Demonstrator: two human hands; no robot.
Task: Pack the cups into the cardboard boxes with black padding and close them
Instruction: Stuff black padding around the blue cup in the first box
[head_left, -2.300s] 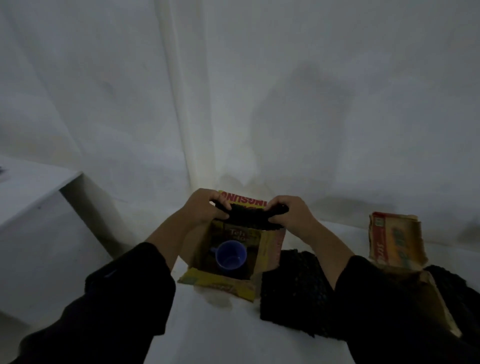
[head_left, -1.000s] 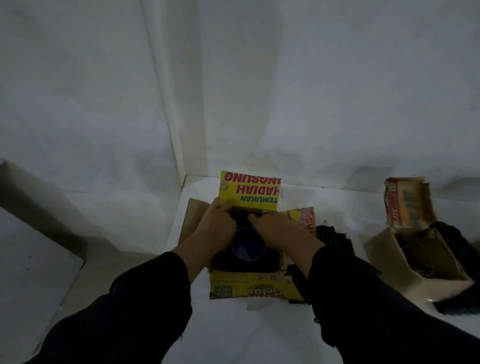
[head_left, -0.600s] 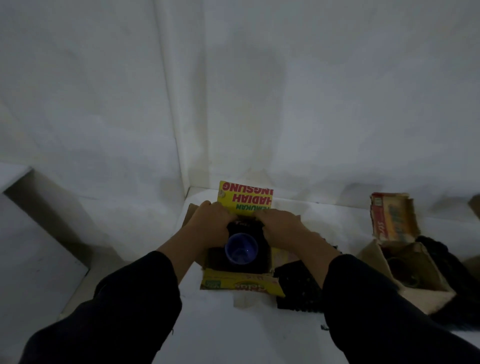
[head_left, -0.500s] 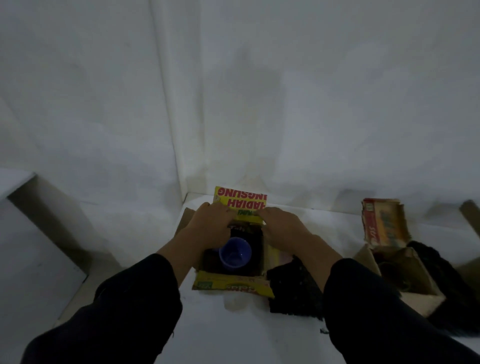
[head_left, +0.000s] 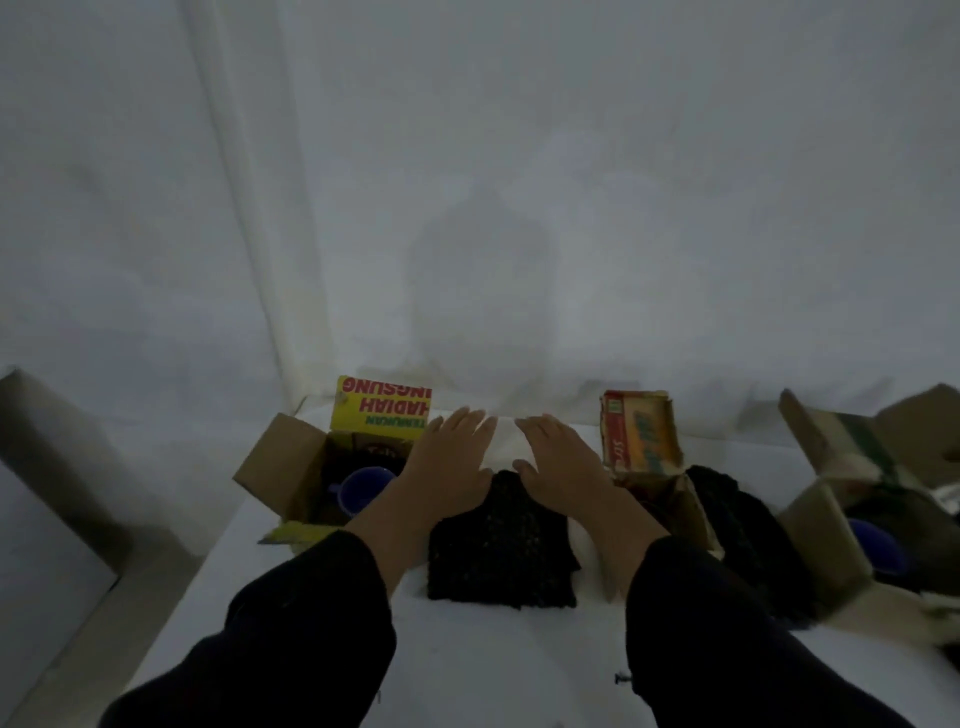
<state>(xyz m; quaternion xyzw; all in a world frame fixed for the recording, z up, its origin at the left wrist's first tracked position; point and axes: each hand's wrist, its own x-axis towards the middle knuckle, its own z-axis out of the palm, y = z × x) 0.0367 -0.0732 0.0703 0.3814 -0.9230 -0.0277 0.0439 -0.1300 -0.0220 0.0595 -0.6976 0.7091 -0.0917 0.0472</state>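
Both hands empty, fingers straight, palms down: left hand (head_left: 453, 460) and right hand (head_left: 562, 463) side by side at far edge of black padding (head_left: 498, 556); contact unclear. Probably poised to lift it. Left of them, open box (head_left: 283, 470) holds blue cup (head_left: 363, 489), unclosed. Right, second box (head_left: 641, 436) open.

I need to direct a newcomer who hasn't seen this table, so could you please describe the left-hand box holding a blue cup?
On the white table, look just left of the person's left hand. An open cardboard box stands there with a blue cup inside. Unlike the two boxes further right, its raised back flap is bright yellow with red lettering.
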